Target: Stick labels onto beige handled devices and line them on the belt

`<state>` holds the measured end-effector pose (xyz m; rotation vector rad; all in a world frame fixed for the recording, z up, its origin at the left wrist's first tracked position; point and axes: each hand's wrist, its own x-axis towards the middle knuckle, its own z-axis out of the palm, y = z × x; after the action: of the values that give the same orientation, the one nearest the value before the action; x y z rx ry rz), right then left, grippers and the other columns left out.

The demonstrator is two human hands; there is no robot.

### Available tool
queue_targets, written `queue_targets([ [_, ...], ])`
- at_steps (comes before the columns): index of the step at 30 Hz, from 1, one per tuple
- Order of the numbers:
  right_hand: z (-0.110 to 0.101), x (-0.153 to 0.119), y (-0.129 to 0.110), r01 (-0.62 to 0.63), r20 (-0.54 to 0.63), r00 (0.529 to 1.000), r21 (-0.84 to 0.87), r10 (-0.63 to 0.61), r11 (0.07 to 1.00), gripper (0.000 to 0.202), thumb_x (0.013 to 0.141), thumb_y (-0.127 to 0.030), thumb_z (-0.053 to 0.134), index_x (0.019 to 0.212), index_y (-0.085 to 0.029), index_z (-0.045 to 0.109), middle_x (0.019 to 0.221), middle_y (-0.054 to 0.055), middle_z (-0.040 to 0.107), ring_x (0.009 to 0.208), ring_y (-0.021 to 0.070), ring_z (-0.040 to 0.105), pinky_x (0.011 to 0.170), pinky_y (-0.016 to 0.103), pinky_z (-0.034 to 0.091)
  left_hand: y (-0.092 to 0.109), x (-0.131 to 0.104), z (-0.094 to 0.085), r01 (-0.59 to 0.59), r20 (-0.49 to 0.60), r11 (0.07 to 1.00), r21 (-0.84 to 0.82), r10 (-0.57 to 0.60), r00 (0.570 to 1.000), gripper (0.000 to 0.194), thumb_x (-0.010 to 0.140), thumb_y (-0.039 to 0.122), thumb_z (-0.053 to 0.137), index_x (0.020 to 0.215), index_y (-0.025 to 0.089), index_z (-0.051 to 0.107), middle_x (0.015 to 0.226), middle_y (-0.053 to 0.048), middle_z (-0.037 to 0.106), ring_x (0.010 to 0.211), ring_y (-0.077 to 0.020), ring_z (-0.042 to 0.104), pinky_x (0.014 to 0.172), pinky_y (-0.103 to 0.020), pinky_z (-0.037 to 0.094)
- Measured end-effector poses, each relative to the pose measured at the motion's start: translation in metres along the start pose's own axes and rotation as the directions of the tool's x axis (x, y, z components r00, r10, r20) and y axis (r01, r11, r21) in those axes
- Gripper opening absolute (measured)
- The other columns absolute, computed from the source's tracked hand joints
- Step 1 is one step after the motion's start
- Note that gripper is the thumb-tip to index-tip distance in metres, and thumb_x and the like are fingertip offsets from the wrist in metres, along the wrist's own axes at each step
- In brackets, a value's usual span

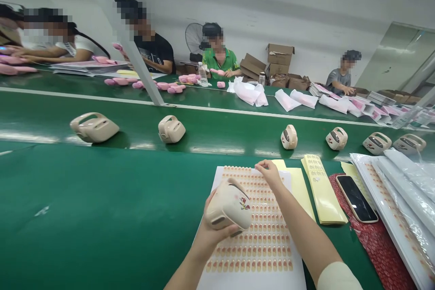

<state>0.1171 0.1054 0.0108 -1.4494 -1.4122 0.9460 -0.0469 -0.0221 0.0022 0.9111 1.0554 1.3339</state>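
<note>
Cream device (228, 208) gripped in left hand (209, 229), right hand (270, 173) fingertips pinching sticker sheet (261, 235)

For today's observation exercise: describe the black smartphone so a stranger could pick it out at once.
Start at the green conveyor table and find the white sticker sheet under the person's hands. To its right, past the yellow backing strip, the black smartphone lies on red patterned cloth: the only dark, glossy slab there.
</note>
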Motion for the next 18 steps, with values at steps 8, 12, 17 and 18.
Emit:
queue_targets([
  [8,-0.022,-0.065,-0.046,0.112,0.37,0.904,0.276,-0.213,0.955,0.023,0.064,-0.041,0.067,0.059,-0.02,0.059,0.087,0.004,0.053,0.088,0.0187,0.052,0.076,0.033,0.041,-0.005,0.01,-0.006,-0.342,0.345,0.793,0.504,0.179,0.922,0.08,0.057,0.024,0.07,0.127,0.03,0.032,0.133,-0.01,0.038,0.114,-0.0319,0.044,0.088,-0.045,0.042],
  [12,-0.021,-0.078,-0.045,0.168,0.356,0.904,0.208,-0.235,0.964,0.023,0.068,-0.04,0.065,0.059,-0.02,0.059,0.089,0.004,0.048,0.095,0.0195,0.05,0.08,0.034,0.041,-0.015,0.013,-0.009,-0.393,0.411,0.752,0.529,0.178,0.894,0.082,0.057,0.022,0.069,0.129,0.031,0.029,0.135,-0.01,0.036,0.113,-0.0307,0.045,0.088,-0.044,0.042],
  [17,-0.024,-0.084,-0.041,0.254,0.339,0.893,0.166,-0.297,0.953,0.018,0.071,-0.035,0.063,0.063,-0.02,0.06,0.093,0.005,0.046,0.097,0.0194,0.049,0.084,0.035,0.041,-0.023,0.017,-0.012,-0.424,0.449,0.727,0.54,0.178,0.876,0.087,0.053,0.028,0.072,0.129,0.031,0.029,0.134,-0.01,0.037,0.112,-0.0325,0.045,0.086,-0.046,0.043],
  [18,-0.025,-0.085,-0.04,0.27,0.338,0.889,0.155,-0.308,0.95,0.017,0.072,-0.035,0.063,0.063,-0.02,0.06,0.093,0.005,0.047,0.097,0.0193,0.049,0.083,0.035,0.042,-0.023,0.017,-0.012,-0.42,0.442,0.737,0.53,0.182,0.878,0.087,0.053,0.029,0.072,0.128,0.032,0.03,0.133,-0.01,0.038,0.112,-0.0326,0.046,0.086,-0.047,0.043],
])
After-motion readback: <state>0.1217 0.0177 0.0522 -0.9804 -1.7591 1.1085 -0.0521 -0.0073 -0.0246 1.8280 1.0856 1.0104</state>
